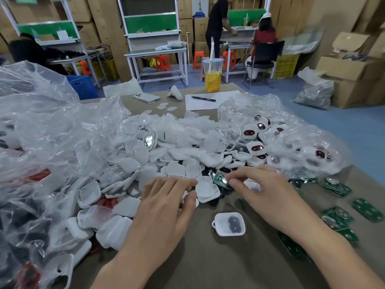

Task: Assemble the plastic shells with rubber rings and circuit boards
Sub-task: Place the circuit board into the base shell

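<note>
Head view: the left hand (166,201) has its grip closed, thumb and forefinger pinching the left edge of a white plastic shell (208,190) at the near foot of the shell pile (145,159). The right hand (258,188) — grip closed as well — pinches a green circuit board (220,180) just beside that shell's far corner. Nearer on the brown bench (208,263) a second shell (220,224) lies open side up with dark rubber rings (234,224) inside — spare boards (337,217) lie scattered to the right.
</note>
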Motion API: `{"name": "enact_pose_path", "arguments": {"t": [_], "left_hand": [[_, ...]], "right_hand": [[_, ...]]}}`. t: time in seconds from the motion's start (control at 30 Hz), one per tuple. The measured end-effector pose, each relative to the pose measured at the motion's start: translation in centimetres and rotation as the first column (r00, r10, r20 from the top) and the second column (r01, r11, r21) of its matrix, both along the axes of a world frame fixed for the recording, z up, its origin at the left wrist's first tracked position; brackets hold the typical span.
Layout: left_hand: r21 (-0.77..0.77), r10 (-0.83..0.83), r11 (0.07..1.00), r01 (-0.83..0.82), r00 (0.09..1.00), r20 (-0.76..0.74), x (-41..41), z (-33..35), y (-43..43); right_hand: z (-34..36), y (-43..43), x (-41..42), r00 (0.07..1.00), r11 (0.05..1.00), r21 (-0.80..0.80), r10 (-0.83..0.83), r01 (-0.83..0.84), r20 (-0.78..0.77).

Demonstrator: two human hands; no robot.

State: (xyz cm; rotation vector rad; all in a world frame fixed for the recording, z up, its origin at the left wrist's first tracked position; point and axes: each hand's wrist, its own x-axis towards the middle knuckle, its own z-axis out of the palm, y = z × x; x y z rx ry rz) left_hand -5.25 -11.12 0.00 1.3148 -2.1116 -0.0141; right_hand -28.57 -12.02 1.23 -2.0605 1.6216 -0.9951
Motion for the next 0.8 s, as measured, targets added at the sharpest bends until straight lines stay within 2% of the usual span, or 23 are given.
{"name": "enact_pose_path", "arguments": {"t": [0.07, 0.27, 0.43, 0.63, 0.8], "left_hand": [[0.003, 0.005, 1.000, -0.005, 1.000, 0.013, 0.0, -0.1, 0.0], [-0.020, 0.037, 0.999, -0.037, 0.999, 0.015, 0.2, -0.3, -0.2], [-0.050, 0.057, 0.997, -0.055, 0.998, 0.021, 0.4, -0.5, -0.5], [-0.028, 0.095, 0.995, -0.094, 0.995, 0.026, 1.0, -0.6, -0.9], [-0.072, 0.122, 0.990, -0.120, 0.992, 0.027, 1.2, -0.5, -1.2]], "right_hand": [[0.0, 0.0, 0.0, 0.997, 1.000, 0.002, 0.023, -0.023, -0.079], [-0.1, -0.7, -0.4, 0.995, 0.994, -0.106, -0.045, 0.036, -0.087], [0.4, -3.5, 0.0, 0.967, 0.981, -0.174, -0.123, 0.084, -0.225], [0.4, -7.1, 2.4, 0.880, 0.997, 0.004, -0.065, 0.076, -0.470], [-0.5, -7.0, 2.6, 0.873, 0.995, -0.006, -0.094, 0.103, -0.478]]}}
